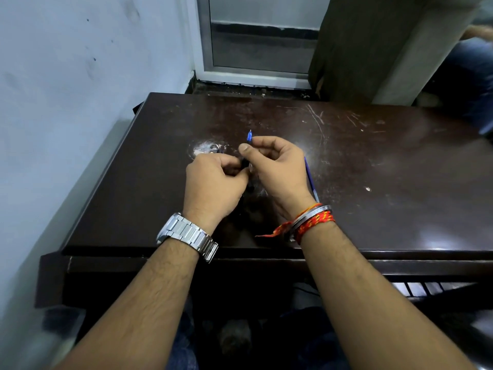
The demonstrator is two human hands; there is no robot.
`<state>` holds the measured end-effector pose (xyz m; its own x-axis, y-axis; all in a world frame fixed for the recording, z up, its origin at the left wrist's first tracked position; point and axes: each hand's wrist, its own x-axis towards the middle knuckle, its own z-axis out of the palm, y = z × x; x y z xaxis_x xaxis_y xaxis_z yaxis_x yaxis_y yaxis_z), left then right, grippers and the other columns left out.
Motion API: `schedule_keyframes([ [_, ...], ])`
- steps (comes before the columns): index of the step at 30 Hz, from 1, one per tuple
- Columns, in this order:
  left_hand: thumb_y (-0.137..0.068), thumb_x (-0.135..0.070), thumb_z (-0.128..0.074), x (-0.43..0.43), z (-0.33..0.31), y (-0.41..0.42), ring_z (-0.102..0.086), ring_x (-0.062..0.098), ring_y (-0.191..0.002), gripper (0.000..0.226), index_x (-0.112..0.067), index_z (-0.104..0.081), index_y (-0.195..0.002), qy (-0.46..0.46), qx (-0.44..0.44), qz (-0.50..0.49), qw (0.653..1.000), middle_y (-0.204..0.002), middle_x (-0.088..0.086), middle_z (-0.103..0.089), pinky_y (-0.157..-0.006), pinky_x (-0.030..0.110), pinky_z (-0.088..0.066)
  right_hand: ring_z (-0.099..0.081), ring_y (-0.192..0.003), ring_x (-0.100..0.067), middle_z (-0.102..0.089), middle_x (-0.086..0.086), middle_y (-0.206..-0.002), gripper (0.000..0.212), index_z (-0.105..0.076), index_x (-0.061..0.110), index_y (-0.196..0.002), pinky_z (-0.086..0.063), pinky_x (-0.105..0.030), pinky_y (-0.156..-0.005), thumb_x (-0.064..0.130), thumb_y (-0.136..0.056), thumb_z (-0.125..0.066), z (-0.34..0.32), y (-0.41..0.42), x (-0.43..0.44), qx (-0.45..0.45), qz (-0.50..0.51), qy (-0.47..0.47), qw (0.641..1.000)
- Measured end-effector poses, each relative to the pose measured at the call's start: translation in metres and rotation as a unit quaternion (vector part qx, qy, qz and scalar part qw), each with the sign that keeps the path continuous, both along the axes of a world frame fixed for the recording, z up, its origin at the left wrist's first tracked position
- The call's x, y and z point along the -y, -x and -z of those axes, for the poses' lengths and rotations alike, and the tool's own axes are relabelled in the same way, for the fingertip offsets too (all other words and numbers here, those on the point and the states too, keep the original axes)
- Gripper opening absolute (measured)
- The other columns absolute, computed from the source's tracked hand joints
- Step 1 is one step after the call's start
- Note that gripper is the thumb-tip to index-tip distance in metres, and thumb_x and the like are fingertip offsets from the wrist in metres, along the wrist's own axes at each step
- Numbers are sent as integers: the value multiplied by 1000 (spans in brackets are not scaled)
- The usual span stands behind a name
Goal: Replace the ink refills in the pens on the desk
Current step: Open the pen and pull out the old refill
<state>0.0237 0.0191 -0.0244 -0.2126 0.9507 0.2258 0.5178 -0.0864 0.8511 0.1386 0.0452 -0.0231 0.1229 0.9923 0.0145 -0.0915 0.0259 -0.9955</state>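
Note:
Above the middle of the dark desk (pixel 373 161) my two hands meet around one pen (pixel 249 137). Its blue tip with a thin metal point sticks up past the fingers of my right hand (pixel 277 169), which pinches the front section. My left hand (pixel 216 182) is closed on the dark lower barrel; most of the pen is hidden between the fingers. A thin blue refill (pixel 310 180) lies flat on the desk just right of my right wrist, partly covered by it.
A pale wall (pixel 66 89) runs close along the desk's left side. Beyond the far edge stand a glass door frame (pixel 256 49) and a dark panel (pixel 360 49). The desktop is scratched and glossy. A keyboard tray rail shows under the front edge at right.

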Motion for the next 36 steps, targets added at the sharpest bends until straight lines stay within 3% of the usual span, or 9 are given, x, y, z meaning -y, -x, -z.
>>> schedule_keyframes([
  [4, -77, -22, -82, 0, -1, -1, -65, -7, -61, 8, -19, -82, -85, 2, 11, -6, 1000, -67, -13, -73, -58, 4, -43, -59, -62, -9, -70, -12, -86, 15, -68, 4, -102, -47, -17, -50, 1, -94, -55, -5, 3, -2, -86, -7, 20, 996],
  [9, -77, -25, -81, -1, 0, 0, -68, 1, -64, 6, -19, -81, -81, 0, -1, -10, 1000, -67, -10, -73, -60, 9, -47, -59, -59, -7, -68, -3, -77, 23, -67, 6, -105, -51, -22, -59, 15, -86, -75, 1, 2, 1, 21, 2, 1, 1000],
  [13, -76, -23, -82, -1, 0, 0, -67, -4, -63, 5, -24, -81, -81, -2, 18, -6, 1000, -68, -14, -73, -65, 14, -53, -61, -65, -8, -71, -10, -88, 13, -66, 9, -106, -48, -21, -57, 7, -95, -59, -2, 4, 0, -39, 6, 4, 999],
  [17, -76, -24, -81, -1, 2, 1, -63, -6, -60, 6, -21, -81, -81, -4, -1, -9, 1000, -65, -15, -71, -57, 5, -44, -60, -63, -9, -67, -4, -83, 23, -65, 11, -107, -52, -27, -62, 18, -87, -74, 1, 2, 1, 24, 2, 2, 1000],
  [22, -77, -24, -81, -1, 2, 1, -67, -5, -63, 9, -22, -81, -85, 0, -1, -6, 1000, -68, -14, -73, -60, 6, -46, -64, -66, -8, -74, -8, -88, 16, -66, 16, -100, -50, -23, -57, 5, -92, -58, 0, 3, 0, -22, 2, -1, 1000],
  [25, -76, -24, -81, -2, 3, 1, -60, -7, -55, 5, -20, -79, -76, -3, -8, -9, 1000, -60, -15, -67, -54, 3, -40, -59, -61, -5, -66, 4, -78, 21, -64, 14, -103, -49, -24, -59, 22, -86, -74, 3, 2, -1, 9, 0, 2, 1000],
  [28, -78, -22, -79, -1, 2, 0, -64, -4, -59, 3, -20, -80, -77, -3, -8, -2, 1000, -62, -12, -71, -57, 8, -44, -62, -61, -4, -70, 3, -76, 18, -64, 20, -99, -50, -23, -60, 15, -85, -75, 4, 2, 1, 31, -7, -1, 1000],
  [32, -77, -23, -81, -2, 2, 1, -64, -8, -59, 6, -21, -81, -81, 5, 2, -5, 1000, -65, -15, -71, -57, 4, -44, -59, -55, -2, -72, -9, -86, 8, -63, 15, -100, -46, -20, -50, 11, -94, -62, -1, 3, -1, -61, 2, 4, 998],
  [36, -77, -23, -79, -1, 2, 1, -62, -8, -56, 4, -22, -79, -74, 0, -11, -2, 1000, -57, -16, -66, -55, 3, -40, -63, -63, -9, -69, -1, -77, 26, -61, 17, -100, -54, -29, -61, 24, -82, -79, 2, 1, 1, 38, 6, 12, 999],
])
